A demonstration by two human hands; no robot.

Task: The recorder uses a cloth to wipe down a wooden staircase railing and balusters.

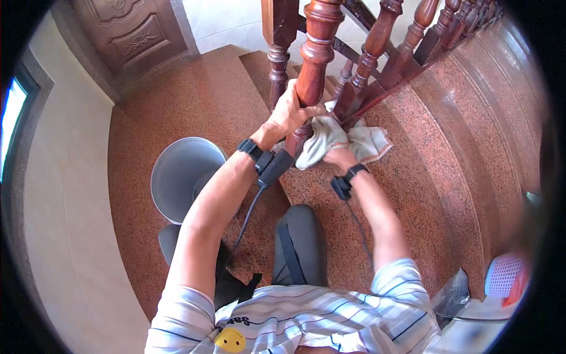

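Before me rises a turned, varnished wooden newel post (319,48) of a stair railing. My left hand (289,113) grips its lower shaft, thumb reaching round to the right side. Just below and to the right, my right hand (339,155) holds a pale cleaning cloth (325,137) against the right side of the post's lower part. One end of the cloth, with an orange-striped edge, spreads out to the right beside the railing's bottom rail (376,97). The fingers of my right hand are mostly hidden by the cloth.
A grey bucket (183,177) stands on the speckled stone landing (177,101) to my left. Curved stone steps (442,132) climb on the right, beside turned balusters (367,62). A carved door (137,40) stands at the upper left. A perforated plastic basket (502,275) sits lower right.
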